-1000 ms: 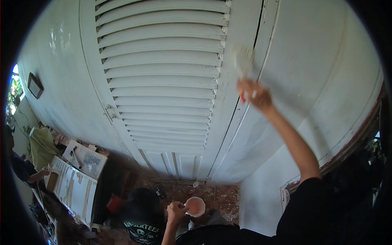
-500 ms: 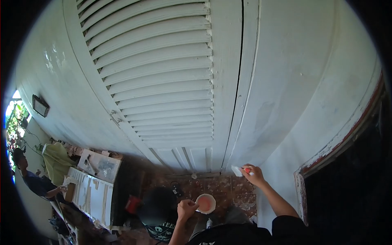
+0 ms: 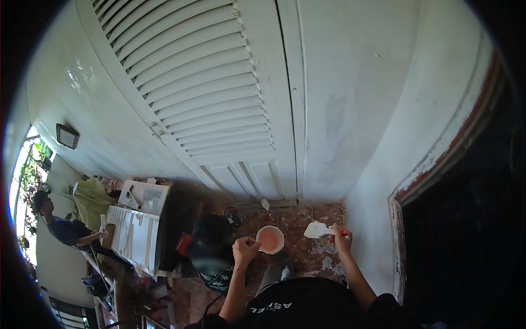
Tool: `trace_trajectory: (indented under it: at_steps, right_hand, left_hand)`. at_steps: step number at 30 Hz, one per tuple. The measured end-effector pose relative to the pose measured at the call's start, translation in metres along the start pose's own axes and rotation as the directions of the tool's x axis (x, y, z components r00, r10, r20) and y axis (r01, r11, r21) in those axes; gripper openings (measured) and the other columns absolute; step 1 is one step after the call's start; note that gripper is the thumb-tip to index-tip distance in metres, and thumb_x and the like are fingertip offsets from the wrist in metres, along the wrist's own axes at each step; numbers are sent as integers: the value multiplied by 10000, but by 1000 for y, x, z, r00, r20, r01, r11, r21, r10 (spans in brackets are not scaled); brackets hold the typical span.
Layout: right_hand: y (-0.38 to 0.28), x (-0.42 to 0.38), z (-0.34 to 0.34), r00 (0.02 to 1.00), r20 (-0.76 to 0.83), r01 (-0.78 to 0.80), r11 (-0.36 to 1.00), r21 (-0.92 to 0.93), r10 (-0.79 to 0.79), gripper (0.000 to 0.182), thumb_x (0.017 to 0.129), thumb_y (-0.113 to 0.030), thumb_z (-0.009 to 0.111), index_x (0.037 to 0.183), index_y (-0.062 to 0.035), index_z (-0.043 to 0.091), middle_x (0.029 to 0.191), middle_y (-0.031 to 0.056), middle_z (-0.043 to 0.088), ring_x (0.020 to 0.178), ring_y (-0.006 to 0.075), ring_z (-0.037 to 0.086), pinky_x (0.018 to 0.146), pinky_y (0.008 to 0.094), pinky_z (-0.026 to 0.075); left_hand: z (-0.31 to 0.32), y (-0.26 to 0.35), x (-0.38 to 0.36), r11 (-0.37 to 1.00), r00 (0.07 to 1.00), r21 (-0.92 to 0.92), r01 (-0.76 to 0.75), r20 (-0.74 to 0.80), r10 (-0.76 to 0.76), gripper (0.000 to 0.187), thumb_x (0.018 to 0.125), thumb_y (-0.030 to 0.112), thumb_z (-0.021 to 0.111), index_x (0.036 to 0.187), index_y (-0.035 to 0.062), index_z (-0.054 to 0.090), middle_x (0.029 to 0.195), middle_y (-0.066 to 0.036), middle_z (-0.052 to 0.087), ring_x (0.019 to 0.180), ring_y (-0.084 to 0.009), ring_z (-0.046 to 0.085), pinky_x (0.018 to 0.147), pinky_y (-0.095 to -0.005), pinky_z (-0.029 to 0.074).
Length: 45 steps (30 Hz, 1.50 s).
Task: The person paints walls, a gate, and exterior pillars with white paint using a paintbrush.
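My left hand (image 3: 246,251) is closed at the left rim of a round white-rimmed tub (image 3: 270,239) with a pinkish-orange inside. My right hand (image 3: 342,241) is wrapped around the red handle of a putty knife (image 3: 316,230). Its wide blade looks white and points left, above the tiled floor and apart from the wall. Both hands are in front of my black shirt, with the tub between them.
A white louvred door (image 3: 208,104) and pale wall (image 3: 350,109) stand ahead. At right is a dark opening with a chipped frame (image 3: 395,236). Flakes (image 3: 327,262) litter the floor. Another person (image 3: 68,227) stands left beside a cluttered table (image 3: 134,236); someone in a dark cap (image 3: 211,241) is close by.
My right hand has drawn the putty knife away from the wall's base, back toward me. The view has shifted, and the tub and left hand appear higher in it.
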State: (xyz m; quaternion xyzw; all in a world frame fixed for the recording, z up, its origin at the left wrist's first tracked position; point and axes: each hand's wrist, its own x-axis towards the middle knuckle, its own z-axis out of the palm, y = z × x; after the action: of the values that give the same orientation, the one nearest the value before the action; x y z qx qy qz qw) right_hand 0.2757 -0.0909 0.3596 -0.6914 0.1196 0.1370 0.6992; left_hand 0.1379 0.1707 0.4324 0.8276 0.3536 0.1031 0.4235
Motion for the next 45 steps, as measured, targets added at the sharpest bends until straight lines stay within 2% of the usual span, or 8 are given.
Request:
trace_trajectory:
  at_steps: [12, 14, 24, 27, 29, 31, 37, 45]
  right_hand:
    - [45, -44, -80, 914, 266, -379, 880, 286, 307, 251, 820, -228, 505, 952, -21, 558, 877, 90, 604, 728, 106, 582, 558, 179, 448]
    - [42, -46, -81, 818, 451, -571, 596, 564, 357, 262, 818, -188, 507, 1020, -20, 517, 993, 87, 569, 833, 105, 556, 637, 183, 464]
    - [71, -6, -55, 598, 757, -696, 639, 326, 265, 188, 807, -117, 457, 945, 1, 505, 948, 140, 562, 781, 138, 548, 602, 205, 449]
    - [55, 22, -23, 718, 420, -587, 807, -64, 555, 191, 780, -95, 456, 924, 22, 498, 849, 161, 568, 731, 210, 569, 547, 244, 448]
    - [41, 45, 12, 888, 293, 456, 605, -653, -353, 191, 782, -86, 450, 961, -20, 450, 839, 192, 546, 648, 317, 556, 473, 319, 418]
    - [-3, 70, 59, 689, 260, 656, 429, -621, -676, 246, 780, -93, 468, 982, 41, 422, 779, 225, 527, 719, 378, 542, 523, 371, 462]
    - [-161, 126, 172, 428, 99, 821, 341, -457, -898, 278, 784, 10, 434, 1054, 19, 368, 836, 182, 519, 642, 359, 548, 501, 366, 479]
    - [-57, 192, 189, 689, 197, 623, 431, -653, -698, 309, 775, -39, 490, 1060, 30, 394, 875, 202, 557, 663, 345, 572, 505, 367, 492]
  left_hand:
    - [40, -36, -146, 958, 976, -206, 197, -53, -212, 185, 622, 142, 642, 676, -33, 612, 571, -73, 591, 524, -91, 549, 495, -229, 428]
    - [34, -32, -163, 934, 956, -228, 276, -36, -291, 187, 630, 133, 633, 689, -43, 611, 592, -80, 596, 539, -97, 548, 510, -227, 430]
    - [46, -32, -118, 943, 959, -204, 262, -58, -279, 183, 631, 133, 634, 695, -37, 614, 597, -88, 596, 549, -110, 563, 521, -235, 440]
    - [45, -26, -75, 977, 980, -95, 189, -50, -195, 147, 659, 89, 615, 691, -54, 595, 608, -78, 596, 547, -102, 568, 520, -212, 462]
    - [47, -22, -45, 977, 984, -116, 180, 24, -178, 148, 659, 91, 618, 697, -51, 600, 603, -71, 597, 557, -99, 574, 528, -216, 463]
    - [42, -7, -11, 979, 980, -64, 194, 46, -191, 156, 646, 98, 628, 687, -50, 602, 595, -76, 595, 554, -104, 576, 533, -222, 463]
    - [34, 19, 87, 994, 986, 104, 28, 161, -45, 154, 628, 133, 633, 681, -11, 612, 580, -60, 593, 545, -95, 575, 520, -223, 447]
    - [46, 35, 183, 992, 961, 126, 0, 274, -35, 190, 612, 155, 644, 691, -14, 611, 590, -85, 596, 539, -124, 575, 529, -239, 445]
